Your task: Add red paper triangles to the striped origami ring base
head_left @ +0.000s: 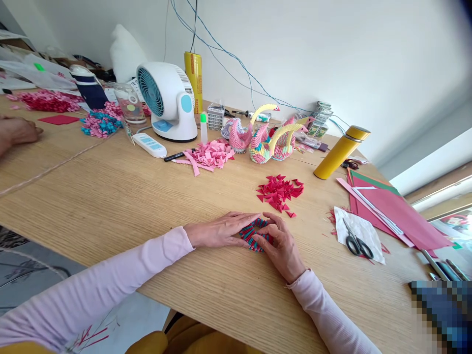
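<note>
A ring of folded paper pieces [252,241] in blue, red and pink lies on the wooden table between my hands. My left hand [224,230] holds its left side, with long fingers along the far edge and the thumb at the near edge. My right hand [278,241] pinches the right side, its fingertips reaching over the ring's middle. Whether a loose piece sits in that pinch is hidden. Just beyond the hands is a loose pile of small red folded paper triangles [280,191].
Paper swans [260,140], pink paper strips [210,155] and a white fan [167,101] stand or lie farther back. Rightward are a yellow flask [341,152], scissors [357,244] on a white tissue and coloured paper sheets [401,211]. Another person's hand [18,130] rests at far left.
</note>
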{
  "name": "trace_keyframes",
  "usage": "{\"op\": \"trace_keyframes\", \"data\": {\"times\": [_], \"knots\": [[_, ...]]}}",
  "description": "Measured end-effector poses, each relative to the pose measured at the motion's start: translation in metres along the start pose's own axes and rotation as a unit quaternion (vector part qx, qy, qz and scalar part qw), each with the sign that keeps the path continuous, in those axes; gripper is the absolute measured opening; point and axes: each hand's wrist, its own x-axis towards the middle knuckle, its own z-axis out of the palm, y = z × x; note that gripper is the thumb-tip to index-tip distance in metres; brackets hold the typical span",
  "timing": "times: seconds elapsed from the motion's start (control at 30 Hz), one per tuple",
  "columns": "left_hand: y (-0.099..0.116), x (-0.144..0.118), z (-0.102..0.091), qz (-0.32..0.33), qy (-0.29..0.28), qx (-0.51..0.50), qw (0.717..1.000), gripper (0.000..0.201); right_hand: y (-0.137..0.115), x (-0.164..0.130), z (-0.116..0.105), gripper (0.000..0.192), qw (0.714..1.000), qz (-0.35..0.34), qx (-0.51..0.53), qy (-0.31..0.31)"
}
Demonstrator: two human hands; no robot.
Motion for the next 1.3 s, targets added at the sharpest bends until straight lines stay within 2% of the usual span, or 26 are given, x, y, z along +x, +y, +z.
{"op": "trace_keyframes", "data": {"times": [0.37, 0.6, 0.7, 0.83, 0.9, 1.0, 1.3], "knots": [[-0.002, -0.001, 0.004, -0.014, -0.008, 0.015, 1.000, 0.075, -0.003, 0.001, -0.002, 0.017, 1.000, 0.004, 0.005, -0.019], [0.006, 0.002, 0.012, -0.023, 0.038, 0.032, 0.999, 0.075, 0.004, 0.004, -0.003, 0.015, 1.000, 0.002, 0.016, -0.010], [0.007, 0.005, 0.008, -0.035, 0.012, 0.022, 0.999, 0.078, 0.008, 0.007, -0.005, 0.014, 1.000, -0.012, 0.025, -0.009], [0.000, 0.008, -0.001, -0.039, -0.030, 0.005, 0.999, 0.062, 0.010, 0.010, -0.007, 0.013, 0.999, -0.020, 0.023, -0.013], [-0.004, 0.009, -0.001, -0.026, -0.032, 0.006, 0.999, 0.065, 0.009, 0.010, -0.007, 0.014, 0.999, -0.017, 0.024, -0.018], [-0.005, 0.010, 0.001, -0.015, -0.015, 0.008, 1.000, 0.073, 0.009, 0.009, -0.006, 0.014, 0.999, -0.015, 0.029, -0.018], [-0.005, 0.007, 0.008, -0.008, 0.015, 0.034, 0.999, 0.073, 0.005, 0.007, -0.005, 0.014, 1.000, -0.014, 0.014, -0.020]]}}
